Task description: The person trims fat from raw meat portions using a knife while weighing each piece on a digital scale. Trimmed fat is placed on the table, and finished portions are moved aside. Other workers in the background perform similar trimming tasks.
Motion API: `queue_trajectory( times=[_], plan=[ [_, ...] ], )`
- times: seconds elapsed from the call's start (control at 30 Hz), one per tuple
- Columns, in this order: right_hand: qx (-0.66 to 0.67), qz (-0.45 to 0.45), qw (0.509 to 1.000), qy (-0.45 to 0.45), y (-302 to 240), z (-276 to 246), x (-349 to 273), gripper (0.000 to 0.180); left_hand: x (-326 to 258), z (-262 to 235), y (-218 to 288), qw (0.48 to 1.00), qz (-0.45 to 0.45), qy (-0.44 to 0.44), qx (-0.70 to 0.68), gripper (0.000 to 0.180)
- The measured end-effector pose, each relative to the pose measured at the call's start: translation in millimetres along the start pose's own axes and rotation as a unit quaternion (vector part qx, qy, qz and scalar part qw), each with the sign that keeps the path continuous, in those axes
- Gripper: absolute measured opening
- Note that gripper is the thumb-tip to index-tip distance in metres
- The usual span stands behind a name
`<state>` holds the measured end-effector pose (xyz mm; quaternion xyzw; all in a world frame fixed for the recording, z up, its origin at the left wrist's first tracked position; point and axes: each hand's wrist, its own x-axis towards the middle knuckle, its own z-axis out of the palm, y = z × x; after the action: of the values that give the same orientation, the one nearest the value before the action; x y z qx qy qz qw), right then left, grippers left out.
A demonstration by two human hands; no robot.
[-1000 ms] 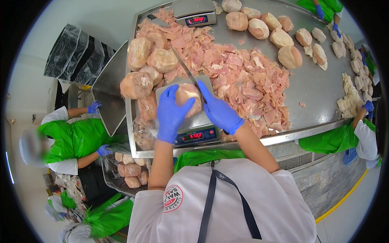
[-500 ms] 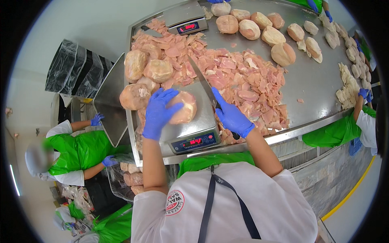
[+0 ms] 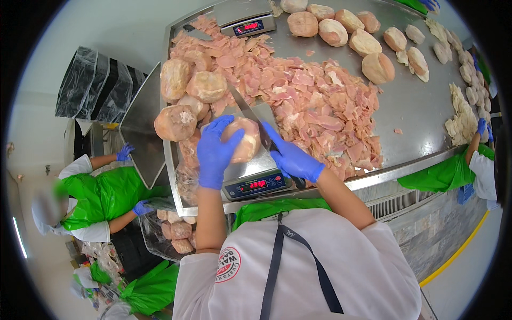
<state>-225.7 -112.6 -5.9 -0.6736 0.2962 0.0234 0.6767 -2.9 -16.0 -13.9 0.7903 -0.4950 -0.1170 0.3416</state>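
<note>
My left hand [image 3: 213, 157], in a blue glove, grips the left side of a round piece of pale pink meat [image 3: 248, 143] over a steel scale [image 3: 266, 183]. A long knife [image 3: 244, 102] is in my gloved right hand [image 3: 296, 160], fingers wrapped around its dark handle. Its blade points away and to the left, close against the meat's right side. Beyond and to the right spreads a heap of thin meat slices [image 3: 320, 112]. More round meat pieces [image 3: 176, 122] are stacked left of the scale.
A second scale [image 3: 249, 26] stands at the far side, near another knife [image 3: 198, 33]. Several meat lumps [image 3: 365, 42] lie across the steel table [image 3: 410, 117]. A co-worker in a green apron [image 3: 109, 197] stands left by a tilted metal tray [image 3: 143, 130].
The knife and my right hand have moved left, bringing the blade against the meat. My left hand still holds the piece, and the scale's display reading differs.
</note>
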Motion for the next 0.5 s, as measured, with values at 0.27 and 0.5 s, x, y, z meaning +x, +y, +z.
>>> queue_trajectory(
  times=[0.27,0.5],
  plan=[
    [-0.076,-0.079,0.981,0.163,69,-21,-58,0.075,31,-11,-33,0.987,0.131,0.059,-0.071,0.021],
    [-0.073,-0.029,0.979,0.186,52,-37,-75,0.081,22,-26,-10,0.954,0.066,0.241,-0.168,0.016]
  ],
)
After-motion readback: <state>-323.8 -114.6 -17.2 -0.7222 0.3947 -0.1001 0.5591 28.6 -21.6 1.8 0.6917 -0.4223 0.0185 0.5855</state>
